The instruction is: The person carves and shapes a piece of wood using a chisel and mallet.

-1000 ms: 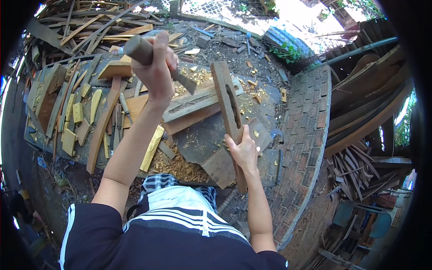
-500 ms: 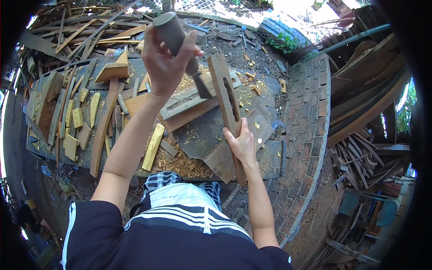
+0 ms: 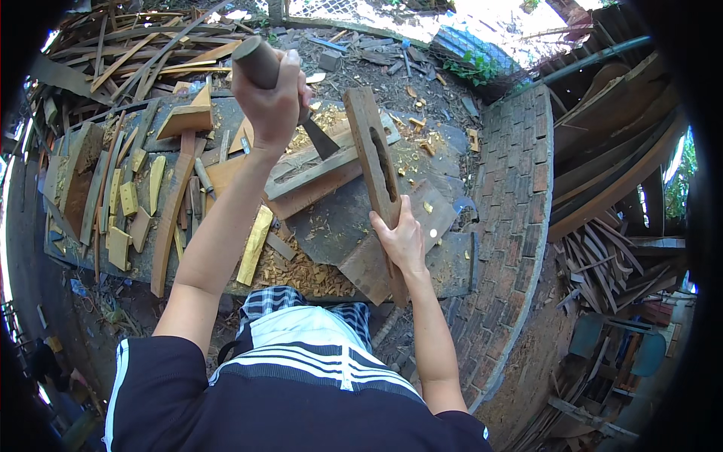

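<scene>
My left hand (image 3: 273, 98) is raised above the work surface, fist shut on the wooden handle of a hatchet (image 3: 260, 64) whose dark metal head (image 3: 322, 138) points down to the right. My right hand (image 3: 403, 239) grips the lower part of a long wooden board with a slot cut along its middle (image 3: 374, 154), holding it upright and tilted on the dark slab (image 3: 331, 222). The hatchet head hangs just left of the board's upper half, apart from it.
Flat timber planks (image 3: 312, 177) lie under the hatchet. Wood chips (image 3: 297, 275) pile at the near edge. Small yellow offcuts (image 3: 128, 200) and a curved strip (image 3: 169, 226) lie at left. A brick wall (image 3: 520, 218) curves on the right, with stacked boards (image 3: 617, 158) beyond.
My left hand has lifted the hatchet higher and drawn it back toward me. The right hand keeps the slotted board in the same place.
</scene>
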Tool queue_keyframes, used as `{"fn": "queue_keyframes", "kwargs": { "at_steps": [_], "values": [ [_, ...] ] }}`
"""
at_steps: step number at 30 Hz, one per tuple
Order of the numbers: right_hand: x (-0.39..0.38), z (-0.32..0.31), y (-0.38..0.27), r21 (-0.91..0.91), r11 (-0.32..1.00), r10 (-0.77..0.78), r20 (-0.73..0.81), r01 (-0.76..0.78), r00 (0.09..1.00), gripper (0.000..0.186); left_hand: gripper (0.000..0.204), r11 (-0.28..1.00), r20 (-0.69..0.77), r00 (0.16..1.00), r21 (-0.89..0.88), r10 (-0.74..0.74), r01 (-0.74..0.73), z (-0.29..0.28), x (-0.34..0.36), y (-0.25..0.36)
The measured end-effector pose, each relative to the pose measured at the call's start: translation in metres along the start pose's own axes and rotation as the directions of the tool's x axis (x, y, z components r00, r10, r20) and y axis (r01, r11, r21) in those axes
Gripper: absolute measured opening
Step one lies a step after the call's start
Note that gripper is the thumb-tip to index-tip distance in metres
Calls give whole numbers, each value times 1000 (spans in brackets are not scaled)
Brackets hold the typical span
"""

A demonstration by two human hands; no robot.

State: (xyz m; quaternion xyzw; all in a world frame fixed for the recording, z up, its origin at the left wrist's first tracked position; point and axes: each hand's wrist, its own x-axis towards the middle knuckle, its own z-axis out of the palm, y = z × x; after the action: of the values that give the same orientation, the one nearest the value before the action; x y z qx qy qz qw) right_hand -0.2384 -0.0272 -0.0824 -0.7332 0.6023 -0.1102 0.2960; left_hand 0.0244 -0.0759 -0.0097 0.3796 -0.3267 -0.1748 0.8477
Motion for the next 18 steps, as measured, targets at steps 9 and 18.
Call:
{"fn": "queue_keyframes", "kwargs": {
  "at_steps": [9,18],
  "values": [
    [1,4,4,-48,999,2,-28,-3,1000,65,17,993,137,990,111,21,-36,4,8,-21],
    [14,-10,20,355,935,-28,105,-11,994,57,25,988,176,984,157,-20,-8,11,14,-38]
  ]
}}
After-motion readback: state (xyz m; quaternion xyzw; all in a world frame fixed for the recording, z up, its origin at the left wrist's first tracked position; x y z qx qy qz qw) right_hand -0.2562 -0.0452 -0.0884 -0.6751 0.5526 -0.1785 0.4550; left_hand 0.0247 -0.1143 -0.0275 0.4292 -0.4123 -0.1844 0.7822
